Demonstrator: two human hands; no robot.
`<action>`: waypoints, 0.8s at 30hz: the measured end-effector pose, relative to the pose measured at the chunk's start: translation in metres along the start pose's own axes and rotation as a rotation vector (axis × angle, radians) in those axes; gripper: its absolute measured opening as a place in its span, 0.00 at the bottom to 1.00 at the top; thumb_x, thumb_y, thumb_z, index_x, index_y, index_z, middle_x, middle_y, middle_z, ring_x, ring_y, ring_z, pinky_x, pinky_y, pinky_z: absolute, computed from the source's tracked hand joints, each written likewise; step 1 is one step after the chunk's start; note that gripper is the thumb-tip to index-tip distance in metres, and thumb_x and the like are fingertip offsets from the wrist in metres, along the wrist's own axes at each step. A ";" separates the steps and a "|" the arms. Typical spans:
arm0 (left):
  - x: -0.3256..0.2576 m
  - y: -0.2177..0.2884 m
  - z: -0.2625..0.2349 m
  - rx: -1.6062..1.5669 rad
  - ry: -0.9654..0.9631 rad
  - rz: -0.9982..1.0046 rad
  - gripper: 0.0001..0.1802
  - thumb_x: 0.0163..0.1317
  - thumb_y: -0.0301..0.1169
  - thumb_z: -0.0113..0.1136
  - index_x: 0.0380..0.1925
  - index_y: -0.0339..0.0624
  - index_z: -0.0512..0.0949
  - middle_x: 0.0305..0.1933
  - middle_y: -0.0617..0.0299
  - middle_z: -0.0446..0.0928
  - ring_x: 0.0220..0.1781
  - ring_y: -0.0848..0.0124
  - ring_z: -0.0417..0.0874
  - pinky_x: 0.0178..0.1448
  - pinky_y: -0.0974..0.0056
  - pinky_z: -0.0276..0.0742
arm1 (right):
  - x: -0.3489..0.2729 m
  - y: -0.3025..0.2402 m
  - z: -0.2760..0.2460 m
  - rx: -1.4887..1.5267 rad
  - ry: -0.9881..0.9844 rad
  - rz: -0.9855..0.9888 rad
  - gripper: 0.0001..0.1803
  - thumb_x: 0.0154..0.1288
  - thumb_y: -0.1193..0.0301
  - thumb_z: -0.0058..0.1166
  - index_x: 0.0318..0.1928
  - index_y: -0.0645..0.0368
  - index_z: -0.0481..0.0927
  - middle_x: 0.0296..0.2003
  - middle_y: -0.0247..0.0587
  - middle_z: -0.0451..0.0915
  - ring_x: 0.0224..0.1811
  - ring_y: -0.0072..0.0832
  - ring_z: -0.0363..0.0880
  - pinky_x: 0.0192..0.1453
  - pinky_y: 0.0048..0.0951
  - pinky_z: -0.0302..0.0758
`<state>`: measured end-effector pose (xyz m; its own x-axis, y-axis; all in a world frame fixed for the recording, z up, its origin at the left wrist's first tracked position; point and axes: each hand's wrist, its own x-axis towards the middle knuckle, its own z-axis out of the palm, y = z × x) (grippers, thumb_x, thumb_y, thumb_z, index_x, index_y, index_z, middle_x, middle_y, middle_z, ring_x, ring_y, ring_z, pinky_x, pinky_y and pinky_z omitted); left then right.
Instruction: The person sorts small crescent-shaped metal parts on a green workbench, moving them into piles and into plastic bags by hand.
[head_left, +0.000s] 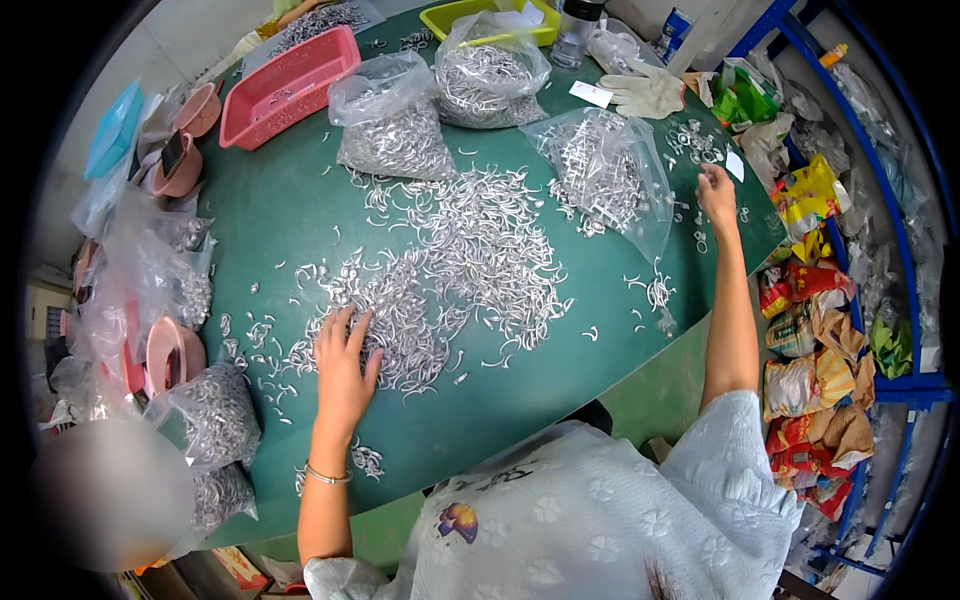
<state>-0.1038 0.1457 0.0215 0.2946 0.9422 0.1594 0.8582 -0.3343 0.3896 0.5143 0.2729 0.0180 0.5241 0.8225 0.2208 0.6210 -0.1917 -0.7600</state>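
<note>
My left hand [345, 365] rests at the near left edge of a wide heap of small curved silver metal pieces [490, 250], its fingers spread over them. At the right end of the table, my right hand [716, 195] is beside a scatter of small ring-like metal parts [697, 143]. Its fingers are bent together, and whatever they hold is too small to make out. Between the heap and my right hand lies an opened clear plastic bag [605, 170] with metal parts spilling from its mouth. A small loose cluster of pieces [658, 290] lies nearer me.
Two filled clear bags [395, 135] [490, 80] stand behind the heap on the green table [560, 375]. A pink basket [290, 88], a yellow-green tray [435, 20], a bottle [575, 35] and a glove [645, 92] sit farther back. More filled bags [212, 410] line the left; blue shelving [915, 395] stands right.
</note>
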 end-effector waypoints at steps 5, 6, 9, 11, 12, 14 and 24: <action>0.002 -0.001 0.005 -0.016 0.023 0.018 0.31 0.51 0.27 0.67 0.59 0.45 0.73 0.65 0.53 0.68 0.66 0.48 0.65 0.69 0.49 0.60 | 0.070 0.075 -0.006 -0.631 -0.122 -0.196 0.18 0.60 0.66 0.62 0.48 0.62 0.80 0.39 0.50 0.82 0.41 0.42 0.83 0.45 0.40 0.77; 0.002 0.002 0.001 0.012 0.020 0.006 0.31 0.51 0.27 0.67 0.59 0.46 0.74 0.64 0.53 0.68 0.65 0.49 0.66 0.68 0.49 0.60 | 0.070 0.070 -0.006 -0.660 -0.217 -0.174 0.18 0.58 0.65 0.63 0.46 0.60 0.81 0.41 0.54 0.82 0.46 0.49 0.81 0.50 0.43 0.76; -0.001 0.004 -0.006 0.034 0.005 -0.059 0.34 0.51 0.27 0.66 0.62 0.46 0.71 0.66 0.54 0.66 0.68 0.50 0.64 0.69 0.50 0.61 | 0.049 0.051 -0.013 -0.921 -0.079 -0.250 0.17 0.62 0.68 0.57 0.51 0.59 0.80 0.49 0.55 0.80 0.51 0.52 0.79 0.53 0.46 0.75; -0.004 0.002 -0.006 0.038 0.026 -0.101 0.35 0.51 0.27 0.66 0.63 0.47 0.69 0.66 0.54 0.66 0.68 0.50 0.63 0.70 0.49 0.61 | 0.010 -0.001 -0.006 -0.914 0.114 -0.376 0.16 0.65 0.68 0.55 0.52 0.58 0.78 0.48 0.53 0.79 0.49 0.52 0.77 0.52 0.48 0.75; -0.002 -0.002 -0.003 -0.002 0.023 -0.081 0.35 0.50 0.27 0.65 0.62 0.46 0.70 0.65 0.53 0.66 0.67 0.50 0.64 0.70 0.49 0.61 | -0.011 -0.027 -0.002 -0.834 0.224 -0.515 0.14 0.66 0.69 0.54 0.51 0.59 0.78 0.48 0.51 0.78 0.49 0.50 0.76 0.53 0.46 0.72; -0.007 -0.006 0.005 0.010 0.056 -0.074 0.33 0.50 0.26 0.64 0.60 0.44 0.70 0.64 0.52 0.66 0.67 0.50 0.64 0.70 0.49 0.62 | -0.091 -0.121 0.025 -0.506 0.209 -0.747 0.12 0.66 0.74 0.53 0.50 0.60 0.79 0.46 0.48 0.79 0.49 0.46 0.74 0.56 0.43 0.68; -0.011 0.020 0.018 -0.311 0.198 0.020 0.23 0.48 0.09 0.52 0.45 0.38 0.78 0.53 0.52 0.73 0.57 0.51 0.73 0.60 0.54 0.70 | -0.304 -0.217 0.165 -0.001 -0.854 -1.153 0.24 0.53 0.69 0.65 0.53 0.53 0.76 0.56 0.43 0.72 0.63 0.41 0.67 0.63 0.46 0.64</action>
<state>-0.0823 0.1294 0.0108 0.1965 0.9232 0.3303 0.6752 -0.3717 0.6371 0.1241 0.1524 0.0146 -0.7672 0.5801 0.2737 0.4513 0.7914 -0.4125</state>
